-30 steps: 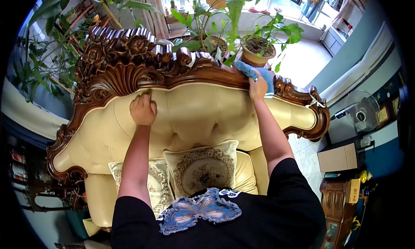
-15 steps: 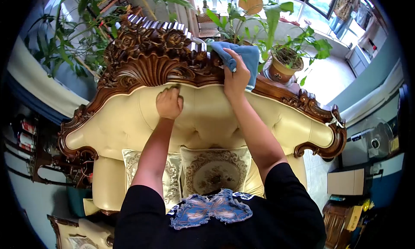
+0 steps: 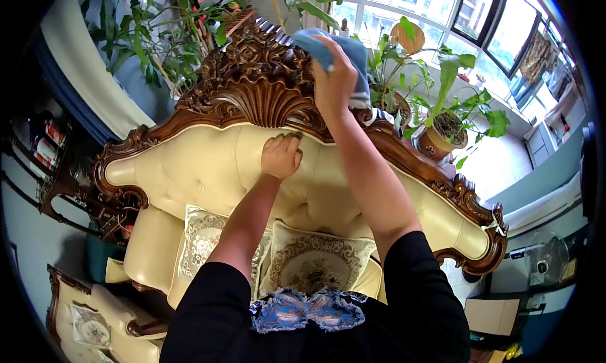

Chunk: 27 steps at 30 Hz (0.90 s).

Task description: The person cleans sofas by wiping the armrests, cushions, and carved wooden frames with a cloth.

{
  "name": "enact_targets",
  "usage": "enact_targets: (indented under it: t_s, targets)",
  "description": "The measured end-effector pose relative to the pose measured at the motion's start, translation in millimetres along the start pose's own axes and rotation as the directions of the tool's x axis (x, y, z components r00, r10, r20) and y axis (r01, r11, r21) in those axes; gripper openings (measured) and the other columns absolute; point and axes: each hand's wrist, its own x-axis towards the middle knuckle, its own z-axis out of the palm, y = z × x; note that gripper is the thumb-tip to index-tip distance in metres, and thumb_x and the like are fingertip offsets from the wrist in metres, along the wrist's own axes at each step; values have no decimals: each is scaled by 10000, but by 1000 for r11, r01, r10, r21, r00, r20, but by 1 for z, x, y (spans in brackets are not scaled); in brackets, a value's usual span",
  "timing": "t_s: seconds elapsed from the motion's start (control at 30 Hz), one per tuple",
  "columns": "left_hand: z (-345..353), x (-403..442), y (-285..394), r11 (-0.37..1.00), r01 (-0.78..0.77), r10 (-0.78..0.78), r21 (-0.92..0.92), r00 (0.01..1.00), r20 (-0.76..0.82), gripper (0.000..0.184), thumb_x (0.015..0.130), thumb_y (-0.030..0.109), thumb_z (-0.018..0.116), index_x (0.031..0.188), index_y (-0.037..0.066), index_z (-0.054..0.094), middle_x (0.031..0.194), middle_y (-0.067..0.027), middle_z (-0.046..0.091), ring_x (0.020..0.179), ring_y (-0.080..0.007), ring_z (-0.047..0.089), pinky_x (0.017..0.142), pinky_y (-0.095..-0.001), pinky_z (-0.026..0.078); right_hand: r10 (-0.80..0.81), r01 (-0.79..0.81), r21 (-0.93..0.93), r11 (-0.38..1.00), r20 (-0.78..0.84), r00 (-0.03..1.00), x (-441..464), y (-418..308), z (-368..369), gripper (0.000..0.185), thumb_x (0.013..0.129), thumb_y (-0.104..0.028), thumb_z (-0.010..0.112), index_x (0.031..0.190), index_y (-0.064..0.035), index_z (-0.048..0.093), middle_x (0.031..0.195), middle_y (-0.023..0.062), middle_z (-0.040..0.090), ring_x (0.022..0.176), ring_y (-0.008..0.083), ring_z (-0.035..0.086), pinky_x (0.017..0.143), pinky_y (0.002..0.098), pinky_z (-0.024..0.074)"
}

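My right hand (image 3: 334, 79) grips a blue cloth (image 3: 353, 51) against the carved wooden crest (image 3: 265, 101) of a sofa, to the right of its shell carving. The cloth spreads over the top edge and hides part of the wood. Below the crest, my left hand (image 3: 282, 157) rests with curled fingers on the cream tufted backrest (image 3: 208, 155). A small dark patch shows at its fingertips; whether it is something held I cannot make out.
Patterned cushions (image 3: 319, 259) lean on the sofa seat. Behind the backrest stand potted plants, one in a brown pot (image 3: 440, 138) at the right. A fan (image 3: 544, 262) is at the far right, and a second cream sofa (image 3: 104, 312) is at the lower left.
My right hand and the cloth have moved left along the crest, towards its peak. My left hand has shifted right relative to the shell carving. The view has turned.
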Motion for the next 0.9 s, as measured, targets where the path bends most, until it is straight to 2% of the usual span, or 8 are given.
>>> enact_targets:
  t_s: [0.17, 0.3, 0.47, 0.6, 0.67, 0.77, 0.83, 0.9]
  targets:
    - [2, 2, 0, 1000, -6, 6, 19, 999, -39, 255, 772, 204, 630, 1008, 110, 611, 929, -69, 642, 880, -264, 591, 784, -400, 445, -320, 356, -74, 932, 297, 899, 11, -27, 36, 488, 719, -83, 781, 1183, -165, 651, 1397, 130, 562, 1346, 310, 482, 1151, 455, 347]
    - [-3, 3, 3, 1000, -17, 16, -12, 997, -77, 269, 739, 155, 621, 999, 89, 632, 871, -85, 637, 817, -290, 603, 740, -410, 462, -363, 416, -76, 906, 363, 858, -5, -24, 29, 488, 707, -74, 763, 1179, -141, 658, 1417, 117, 546, 1373, 293, 451, 1164, 477, 316]
    - [-3, 1, 1, 1000, -21, 20, -6, 996, -86, 257, 768, 203, 633, 1007, 110, 609, 936, -60, 650, 884, -251, 600, 781, -400, 459, -509, 684, -55, 728, 625, 592, -64, 19, -12, 409, 773, -118, 668, 1182, -112, 676, 1385, 78, 575, 1366, 245, 459, 1151, 442, 332]
    - [-2, 4, 0, 1000, -11, 10, -6, 999, -42, 249, 770, 204, 635, 1000, 114, 611, 932, -60, 649, 892, -249, 604, 788, -401, 463, -342, 610, -191, 769, 682, 646, -124, 58, -69, 444, 769, -34, 641, 1199, -133, 694, 1385, 68, 583, 1275, 278, 537, 1093, 420, 398]
    - [-3, 0, 1, 1000, 18, -19, -24, 1000, -20, 245, 770, 205, 636, 998, 116, 611, 931, -61, 648, 893, -248, 604, 791, -404, 462, -113, 354, -203, 913, 707, 698, -156, 91, -102, 399, 787, -20, 634, 1165, -123, 707, 1333, 79, 619, 1230, 290, 570, 1053, 424, 433]
    - [-1, 3, -2, 998, -16, 11, -56, 996, -84, 244, 742, 149, 636, 978, 94, 605, 883, -80, 631, 831, -287, 598, 748, -412, 463, -169, 484, -254, 837, 722, 671, -161, 79, -153, 362, 797, -6, 651, 1140, -104, 713, 1268, 94, 659, 1195, 302, 599, 1028, 415, 457]
    - [-2, 3, 1, 998, -27, 22, -50, 995, -99, 235, 746, 148, 635, 974, 99, 604, 881, -79, 636, 831, -287, 600, 760, -409, 468, 108, 109, -421, 901, 459, 882, -164, 79, -169, 356, 786, 6, 679, 1128, -90, 713, 1234, 104, 678, 1192, 311, 607, 1023, 398, 461]
    - [-2, 2, 0, 999, 16, -17, -44, 1000, -24, 241, 755, 170, 634, 987, 108, 609, 909, -72, 642, 864, -278, 605, 779, -407, 465, 144, 12, -373, 928, 388, 910, -173, 78, -159, 395, 768, 10, 680, 1151, -86, 702, 1245, 111, 674, 1216, 319, 595, 1023, 399, 458]
